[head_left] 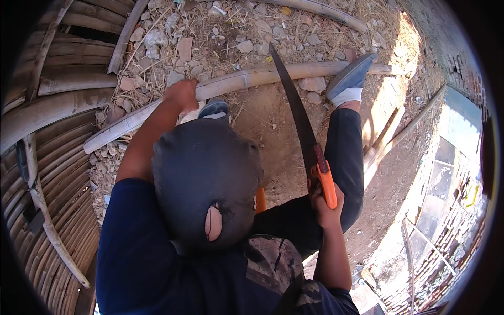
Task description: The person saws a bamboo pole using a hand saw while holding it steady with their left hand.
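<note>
My left hand (181, 96) is closed on a long pale bamboo pole (220, 85) that lies across the ground ahead of me. In my right hand (328, 202) is a handsaw (294, 100), held by its orange handle. Its long dark blade points up and away, and the tip passes over the pole without my being able to tell whether it touches. My right foot, in a blue-grey shoe (353, 76), rests at the pole's right part. The other shoe (214, 108) shows beside the pole, partly hidden by my bent knee (205, 173) in torn dark trousers.
A slatted bamboo structure (58, 152) stands along the left. Stones and straw (247, 42) cover the ground beyond the pole, where another bamboo pole (325, 11) lies. More poles (388, 136) and stacked bricks (436, 262) are at the right. An orange piece (260, 200) shows beside my knee.
</note>
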`<state>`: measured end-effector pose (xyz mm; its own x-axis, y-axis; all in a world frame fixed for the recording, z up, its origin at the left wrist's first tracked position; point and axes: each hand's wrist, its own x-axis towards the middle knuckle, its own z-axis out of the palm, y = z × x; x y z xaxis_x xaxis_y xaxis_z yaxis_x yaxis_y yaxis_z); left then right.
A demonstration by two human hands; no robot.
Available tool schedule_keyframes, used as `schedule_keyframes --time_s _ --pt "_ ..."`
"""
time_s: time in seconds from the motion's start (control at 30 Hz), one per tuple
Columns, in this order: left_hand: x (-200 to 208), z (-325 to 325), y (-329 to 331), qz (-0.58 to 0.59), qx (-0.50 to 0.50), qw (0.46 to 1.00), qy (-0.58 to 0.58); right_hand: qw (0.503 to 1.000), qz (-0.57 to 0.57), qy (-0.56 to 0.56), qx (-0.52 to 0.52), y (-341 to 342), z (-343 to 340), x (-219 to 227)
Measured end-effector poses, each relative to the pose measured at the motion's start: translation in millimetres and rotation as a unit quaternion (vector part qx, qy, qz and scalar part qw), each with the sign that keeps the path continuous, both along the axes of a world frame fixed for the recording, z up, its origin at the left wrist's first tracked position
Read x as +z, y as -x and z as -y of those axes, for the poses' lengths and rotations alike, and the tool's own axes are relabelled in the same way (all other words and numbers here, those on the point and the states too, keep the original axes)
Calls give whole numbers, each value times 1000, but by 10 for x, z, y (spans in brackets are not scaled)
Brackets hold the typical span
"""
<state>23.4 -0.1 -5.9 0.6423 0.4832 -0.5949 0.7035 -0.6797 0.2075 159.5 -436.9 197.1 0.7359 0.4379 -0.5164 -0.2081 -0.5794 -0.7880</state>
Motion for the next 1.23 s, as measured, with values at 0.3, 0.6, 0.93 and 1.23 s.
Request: schedule_keyframes --time_s 0.3,0.6,0.93,1.23 --pt "38 39 68 -4 -5 1000 22 999 2 17 32 137 64 34" --pt "-99 22 -2 4 -16 1000 6 999 26 11 41 -61 -74 -137" --pt "-61 -87 31 -7 -13 999 38 999 -38 -6 11 122 196 18" --pt "-118 -27 40 -7 -25 999 27 995 -55 -75 -44 142 367 -164"
